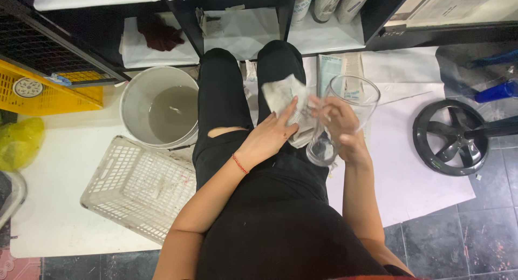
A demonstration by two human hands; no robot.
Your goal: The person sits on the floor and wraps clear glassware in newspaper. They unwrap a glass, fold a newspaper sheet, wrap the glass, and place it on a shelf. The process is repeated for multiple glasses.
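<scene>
A bucket (159, 108) of grey water and a white basket (137, 186) sit on the left. The left hand (271, 134) presses a cloth (284, 96) flat, fingers open. Beside it, over the lap, the right hand (340, 123) grips a clear glass (345, 104).

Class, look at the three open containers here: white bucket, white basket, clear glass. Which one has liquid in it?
The white bucket: murky grey water fills it. The white lattice basket beside it is empty, and so is the clear glass.
</scene>
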